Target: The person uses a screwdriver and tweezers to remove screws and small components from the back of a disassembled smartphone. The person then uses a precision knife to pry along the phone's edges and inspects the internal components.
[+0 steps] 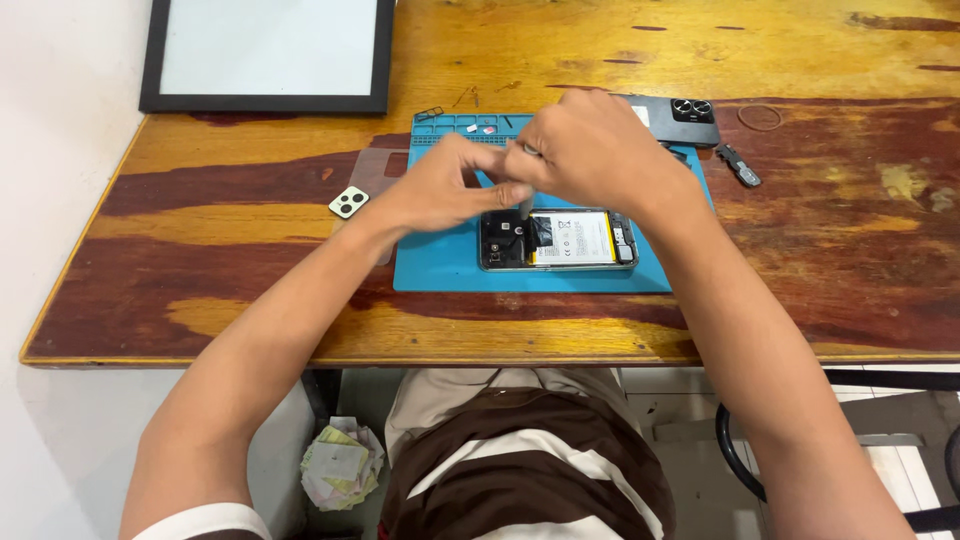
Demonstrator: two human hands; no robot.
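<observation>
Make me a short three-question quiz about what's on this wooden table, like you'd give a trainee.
1. True or false: the opened phone lies on a blue mat.
2. Which hand holds the thin tool above the phone: A) left hand, B) right hand?
3. What small pale part lies on the table left of the mat?

Key:
1. True.
2. B, though the left hand's fingers meet it at the tool.
3. A camera-lens cover with round holes.
</observation>
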